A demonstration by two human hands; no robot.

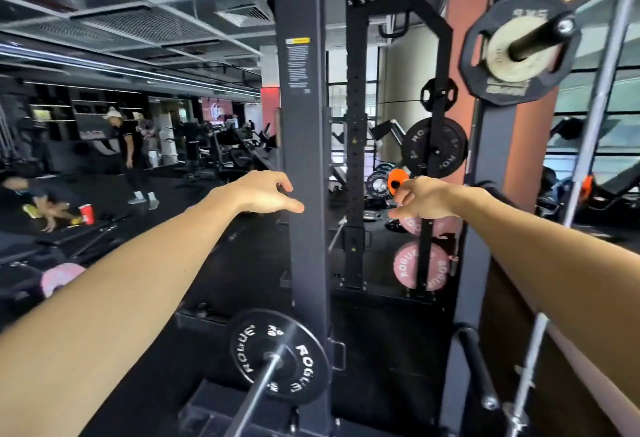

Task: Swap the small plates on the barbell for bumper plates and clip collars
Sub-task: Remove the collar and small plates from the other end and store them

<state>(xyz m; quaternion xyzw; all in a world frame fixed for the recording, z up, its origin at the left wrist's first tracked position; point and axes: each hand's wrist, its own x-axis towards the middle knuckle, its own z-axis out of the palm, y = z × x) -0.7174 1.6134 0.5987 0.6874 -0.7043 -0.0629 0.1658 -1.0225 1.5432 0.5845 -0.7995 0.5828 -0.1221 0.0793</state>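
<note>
Risks, left to right:

- Black plate (278, 357) on the bar (258, 391), low centre — no collar visible outboard. Apt to slide off the sleeve if the bar tips during loading.
- Rack post (304, 125) directly between both arms. Likely knuckle strike if either hand swings inward.
- Orange collar (397, 180) at the right fingertips. Apt to drop if the pinch is shallow; grip depth not resolvable here.
- Pink plates (420, 268) stored on the far rack, below and beyond the right hand. Awkward lift from this stance — reach passes close to the post.

Hands:

- Left hand (263, 194): extended forward at mid-height, palm down, fingers loosely curled, thumb forward. Holding nothing. Thumb tip close to the post edge; contact cannot be confirmed.
- Right hand (420, 199): extended toward the far rack, fingers drawn together at the collar. Appears to pinch it, though fingertips partly hide the contact.

Task items:

- Bar with black plate: bottom centre, sleeve end toward the viewer.
- Collar: at the right hand, not yet on the bar.
- Spare plates: on the far rack pegs and on the upper right peg (540, 38).
</note>
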